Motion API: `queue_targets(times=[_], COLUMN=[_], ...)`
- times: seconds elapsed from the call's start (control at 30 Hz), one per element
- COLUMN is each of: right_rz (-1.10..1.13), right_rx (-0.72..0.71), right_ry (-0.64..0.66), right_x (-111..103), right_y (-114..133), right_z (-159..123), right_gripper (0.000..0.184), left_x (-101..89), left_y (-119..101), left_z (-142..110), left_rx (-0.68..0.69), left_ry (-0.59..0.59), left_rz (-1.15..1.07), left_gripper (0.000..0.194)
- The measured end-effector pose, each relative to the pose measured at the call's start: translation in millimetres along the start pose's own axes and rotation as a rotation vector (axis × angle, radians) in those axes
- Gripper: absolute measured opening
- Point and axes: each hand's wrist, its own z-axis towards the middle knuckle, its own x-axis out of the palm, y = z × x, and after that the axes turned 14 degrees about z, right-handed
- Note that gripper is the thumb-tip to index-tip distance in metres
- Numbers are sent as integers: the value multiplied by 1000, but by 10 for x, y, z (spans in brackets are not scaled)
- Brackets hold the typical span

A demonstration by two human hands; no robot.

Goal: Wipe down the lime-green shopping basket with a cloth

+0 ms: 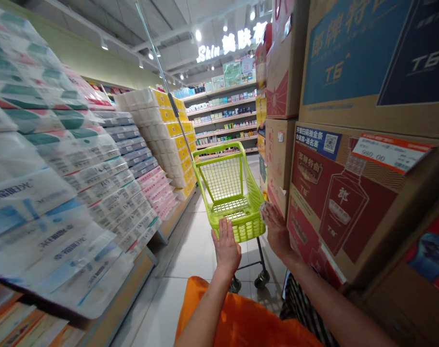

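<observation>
A lime-green shopping cart [253, 190] with a plastic mesh basket stands in front of me. My left hand [227, 248] lies on the basket's near rim, its fingers stretched out, and holds nothing that I can see. At the basket's right side is my right hand [277, 229], with a crumpled whitish cloth [267, 212] under its fingers, against or very close to the green rim. No goods show inside the basket. A long thin pole [173, 103] rises from the cart's left side and leans up to the left.
Wrapped tissue packs [89, 168] are stacked on a low shelf at left. Printed cardboard boxes [344, 193], one with a price tag [391, 152], rise close to my right arm. Stocked shelves [223, 113] stand at the aisle's end. Tiled floor [183, 250] runs between.
</observation>
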Motion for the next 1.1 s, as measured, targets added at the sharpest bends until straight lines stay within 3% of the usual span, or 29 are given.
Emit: queue_targets(times=[0.17, 0.27, 0.37, 0.53, 0.63, 0.73, 0.8, 0.97, 1.1], right_rz=[9, 6, -8, 21, -5, -90, -105, -23, -103], right_rx=[13, 23, 9, -105, -111, -9, 14, -125, -40], right_ry=[25, -33, -50, 109, 103, 7, 8, 144, 74], right_x=[-47, -39, 142, 481, 371, 212, 232, 410, 206], right_y=[-109, -129, 56, 496, 383, 186, 216, 488, 259], right_z=[-74, 67, 293, 375, 372, 392, 383, 331, 354], right_gripper=[56, 54, 50, 36, 41, 47, 46, 37, 43], left_x=[11, -1, -26, -64, -73, -63, -49, -9, 14], left_y=[96, 143, 165, 194, 211, 196, 180, 209, 221], left_z=[11, 18, 26, 29, 26, 19, 12, -9, -17], left_rx=[-11, -78, -96, -69, -59, -67, -73, -44, -61], left_ry=[20, 23, 48, 48, 48, 53, 50, 55, 64], left_rz=[16, 48, 65, 84, 86, 85, 89, 104, 120], left_gripper=[72, 69, 69, 68, 68, 67, 68, 71, 71])
